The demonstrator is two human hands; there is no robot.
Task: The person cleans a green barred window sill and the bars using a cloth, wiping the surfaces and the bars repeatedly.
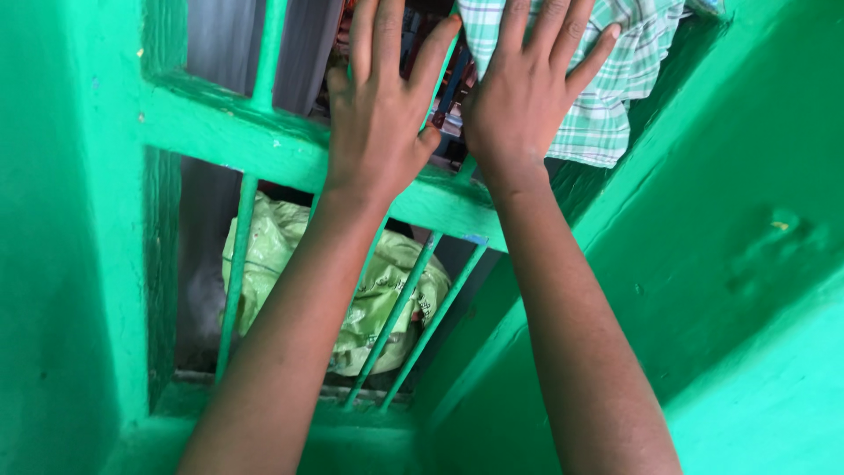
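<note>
My left hand (380, 101) lies flat with fingers spread against the green bars of a window grille (264, 145), just above its horizontal rail. My right hand (527, 84) presses flat on a green-and-white checked cloth (615, 97) that hangs over the bars at the upper right. Neither hand grips anything; the fingers are apart. Both forearms reach up from the bottom of the view.
A pale green plastic sack (281, 255) sits behind the lower bars. Bright green painted walls (730, 264) frame the window on both sides, and a sill (264, 413) runs below. A grey curtain (220, 44) and dark clutter show behind the upper bars.
</note>
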